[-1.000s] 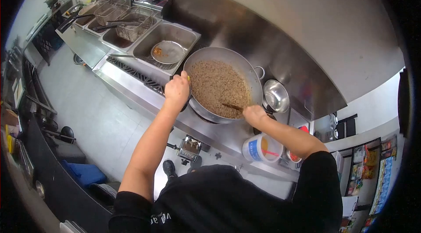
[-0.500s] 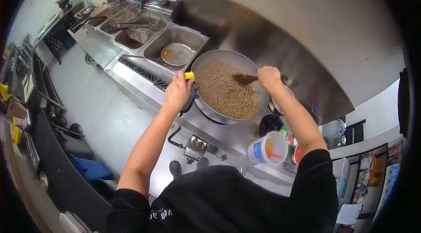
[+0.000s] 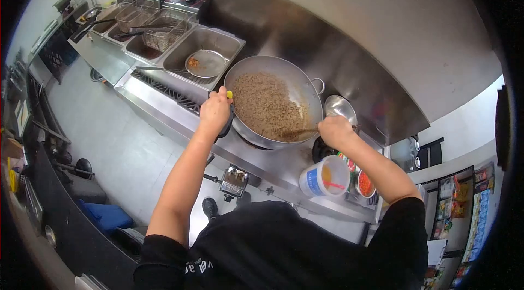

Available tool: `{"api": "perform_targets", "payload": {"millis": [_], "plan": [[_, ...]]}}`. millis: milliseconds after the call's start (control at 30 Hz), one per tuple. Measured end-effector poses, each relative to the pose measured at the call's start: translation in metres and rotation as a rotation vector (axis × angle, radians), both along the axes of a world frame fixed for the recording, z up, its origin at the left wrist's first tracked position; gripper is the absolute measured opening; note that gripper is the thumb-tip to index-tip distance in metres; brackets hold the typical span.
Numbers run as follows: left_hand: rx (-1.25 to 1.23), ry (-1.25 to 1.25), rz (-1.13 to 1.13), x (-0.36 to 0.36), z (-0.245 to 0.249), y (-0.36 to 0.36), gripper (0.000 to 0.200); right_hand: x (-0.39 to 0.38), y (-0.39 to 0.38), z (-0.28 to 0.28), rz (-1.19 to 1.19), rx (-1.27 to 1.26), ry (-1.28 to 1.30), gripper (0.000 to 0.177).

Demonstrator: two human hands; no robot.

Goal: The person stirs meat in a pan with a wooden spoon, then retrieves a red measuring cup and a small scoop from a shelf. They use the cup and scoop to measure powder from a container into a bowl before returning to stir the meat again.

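Note:
A wide metal pan [image 3: 308, 105] full of browned ground meat [image 3: 267, 101] sits on the stove. At its left side, my left hand [image 3: 215, 110] is closed around a black and yellow grip or pad [image 3: 226, 123], where the pan's handle would be hidden. My right hand [image 3: 335, 130] is wrapped round the handle of a brown wooden spatula [image 3: 300, 132]. The spatula's blade lies in the meat along the pan's near right rim.
Fryer vats with wire baskets [image 3: 164, 30] and a round strainer [image 3: 207, 64] stand left. To the right are a metal bowl [image 3: 339, 107], a plastic tub [image 3: 322, 178] with a red utensil, and a bowl of red pieces [image 3: 365, 183]. A stove valve box [image 3: 234, 181] juts out below.
My right hand has pulled the spatula toward me, from the upper right of the meat to the near right rim. More bare pan shows at the upper right. The view has shifted slightly.

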State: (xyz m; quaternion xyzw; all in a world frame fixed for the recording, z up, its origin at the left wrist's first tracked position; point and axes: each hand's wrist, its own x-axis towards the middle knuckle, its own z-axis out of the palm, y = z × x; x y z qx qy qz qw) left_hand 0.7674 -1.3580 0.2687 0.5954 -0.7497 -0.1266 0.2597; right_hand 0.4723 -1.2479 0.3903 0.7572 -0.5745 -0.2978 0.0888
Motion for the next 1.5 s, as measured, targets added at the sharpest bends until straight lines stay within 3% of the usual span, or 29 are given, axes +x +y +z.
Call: {"api": "perform_targets", "payload": {"millis": [133,233,333,400,467,633,733,767,833,933,1000,1033,1100,1167,1200,1267,1367,1467,1500], "plan": [[0.015,-0.012,0.034,-0.003,0.001,0.001,0.029,-0.017,-0.003,-0.067,0.041,0.073,0.053,0.016],[-0.017,-0.023,0.031,0.004,0.000,0.001,0.029,-0.043,-0.048,-0.123,0.090,0.034,-0.095,0.017],[-0.028,0.030,0.037,-0.001,-0.004,0.003,0.028,-0.054,-0.113,-0.158,0.089,-0.193,-0.108,0.015],[-0.048,-0.033,0.002,0.002,-0.007,0.001,0.027,-0.053,-0.138,-0.163,0.134,-0.240,-0.086,0.015],[-0.033,-0.051,-0.003,0.001,-0.007,0.002,0.027,-0.048,-0.140,-0.170,0.064,-0.117,-0.066,0.015],[-0.031,-0.032,0.006,0.001,-0.008,0.002,0.029,-0.024,-0.049,-0.098,-0.041,0.116,-0.093,0.016],[-0.061,0.033,0.031,0.001,-0.008,0.003,0.028,-0.013,-0.031,-0.103,-0.040,0.122,-0.067,0.016],[-0.063,0.043,0.033,0.001,-0.008,0.005,0.028,-0.006,-0.042,-0.111,-0.030,0.118,-0.072,0.016],[-0.078,0.051,0.048,0.001,-0.005,0.003,0.028,0.005,-0.080,-0.135,-0.239,-0.014,-0.045,0.016],[-0.053,0.079,0.038,0.012,-0.010,0.003,0.030,-0.002,-0.140,-0.142,-0.083,-0.114,-0.136,0.017],[-0.112,0.302,-0.148,0.029,-0.014,0.006,0.033,-0.017,-0.146,-0.132,-0.093,-0.143,-0.131,0.017],[0.093,0.378,-0.077,0.039,0.008,0.022,0.033,-0.030,-0.139,-0.131,-0.102,-0.154,-0.139,0.017],[0.065,0.488,-0.023,0.071,-0.003,0.033,0.032,-0.044,-0.110,-0.140,-0.073,-0.066,-0.203,0.017],[0.171,0.947,0.039,0.100,-0.012,0.047,0.032,-0.034,-0.074,-0.133,-0.102,-0.006,-0.168,0.018],[0.301,1.340,0.098,0.113,-0.022,0.051,0.037,-0.032,-0.065,-0.126,-0.125,0.053,-0.123,0.019],[0.447,1.805,0.005,0.123,-0.014,0.065,0.046,-0.027,-0.073,-0.124,-0.186,0.016,-0.137,0.021],[0.451,1.988,-0.239,0.111,-0.008,0.067,0.053,-0.030,-0.099,-0.141,-0.263,-0.070,-0.184,0.022],[0.501,1.893,-0.246,0.117,-0.004,0.061,0.054,-0.017,-0.114,-0.121,-0.274,-0.174,-0.271,0.023],[0.471,1.856,-0.349,0.123,0.006,0.060,0.050,-0.012,-0.108,-0.100,-0.308,-0.138,-0.276,0.023]]}}
